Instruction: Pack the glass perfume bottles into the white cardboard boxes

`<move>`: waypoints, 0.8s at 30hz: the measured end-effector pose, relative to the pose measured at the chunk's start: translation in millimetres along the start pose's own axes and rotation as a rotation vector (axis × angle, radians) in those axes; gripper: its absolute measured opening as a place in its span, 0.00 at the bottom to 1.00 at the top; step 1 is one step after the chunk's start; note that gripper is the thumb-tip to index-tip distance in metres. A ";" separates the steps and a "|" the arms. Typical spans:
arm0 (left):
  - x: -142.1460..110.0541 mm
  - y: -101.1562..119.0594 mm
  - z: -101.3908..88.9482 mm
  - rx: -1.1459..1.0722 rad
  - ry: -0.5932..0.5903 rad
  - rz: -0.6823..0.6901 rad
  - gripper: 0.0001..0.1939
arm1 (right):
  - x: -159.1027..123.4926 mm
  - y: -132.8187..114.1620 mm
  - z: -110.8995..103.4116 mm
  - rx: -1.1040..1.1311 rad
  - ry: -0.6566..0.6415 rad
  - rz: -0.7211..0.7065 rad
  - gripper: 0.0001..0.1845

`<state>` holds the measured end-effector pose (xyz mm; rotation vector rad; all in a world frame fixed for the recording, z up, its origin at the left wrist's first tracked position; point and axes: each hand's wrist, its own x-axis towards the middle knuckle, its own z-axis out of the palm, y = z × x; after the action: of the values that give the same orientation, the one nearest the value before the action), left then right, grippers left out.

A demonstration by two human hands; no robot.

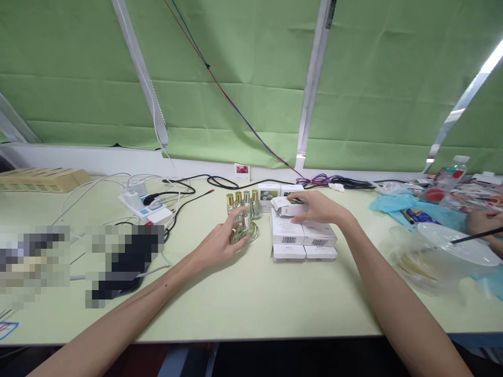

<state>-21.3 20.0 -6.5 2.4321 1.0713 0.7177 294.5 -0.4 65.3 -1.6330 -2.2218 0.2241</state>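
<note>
Yellow slotted tray (pixel 45 180) far left, then white power strip (pixel 155 212) with cables; a dark item in front is pixelated, can't identify. Left hand (pixel 225 244) next: narrow, thumb and fingers around a clear glass bottle (pixel 247 229), cap up; can't tell if its base rests on the surface (pixel 236 298) or how firm the grip is. Four capped bottles (pixel 247 198) stand just behind it. Right of those, a small white carton (pixel 282 207) with its end flap out is pinched in the right hand (pixel 316 205), over the carton stack (pixel 288 230), barcodes facing front. Step looks like bottle and carton being handled together, one per hand; next move probably calls for a secure hold on the slick glass and a light pinch on the thin card, without knocking the stack. Far right: blue plastic (pixel 387 205), lidded bowl (pixel 458 243), another person's hand (pixel 481 222).
</note>
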 end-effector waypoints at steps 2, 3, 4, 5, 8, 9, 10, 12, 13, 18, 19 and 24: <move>-0.1 -1.2 0.1 0.016 -0.004 0.003 0.38 | -0.1 1.5 -0.6 0.004 0.008 -0.004 0.33; -0.1 -1.6 0.1 0.027 -0.004 0.002 0.37 | -0.1 1.7 -0.8 0.003 0.012 -0.005 0.33; -0.1 -1.9 0.0 0.037 -0.004 0.002 0.37 | -0.1 1.6 -0.7 0.001 0.015 -0.007 0.32; 0.0 -2.0 -0.1 0.047 -0.005 0.003 0.36 | 0.1 1.5 -0.5 -0.002 0.017 -0.009 0.32; 0.4 -1.7 -0.6 0.073 -0.016 0.006 0.34 | 0.7 2.0 1.0 -0.010 0.031 -0.008 0.32; 0.5 -1.5 -0.8 0.079 -0.022 0.005 0.34 | 1.1 2.6 1.6 -0.016 0.036 -0.007 0.32; 0.5 -1.3 -1.1 0.083 -0.028 0.002 0.34 | 1.5 3.3 2.3 -0.023 0.040 -0.007 0.32; 0.4 -1.0 -1.4 0.082 -0.036 -0.004 0.34 | 2.5 4.9 3.5 -0.042 0.041 -0.013 0.30; 0.3 -0.8 -1.6 0.079 -0.038 -0.006 0.34 | 3.0 5.6 4.0 -0.054 0.038 -0.020 0.29; 0.1 0.3 -2.4 0.069 -0.049 -0.018 0.34 | 4.6 5.0 5.0 -0.114 0.025 -0.065 0.14; 0.3 0.6 -2.6 0.069 -0.052 -0.017 0.34 | 4.5 4.2 4.8 -0.126 0.027 -0.071 0.13; 0.7 3.4 -3.8 0.077 -0.042 -0.003 0.33 | 2.4 -3.4 3.2 -0.162 0.066 -0.116 0.11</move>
<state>-21.2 18.9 -1.4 2.4982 1.1048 0.6326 289.6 1.1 64.0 -1.5600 -2.3273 -0.0417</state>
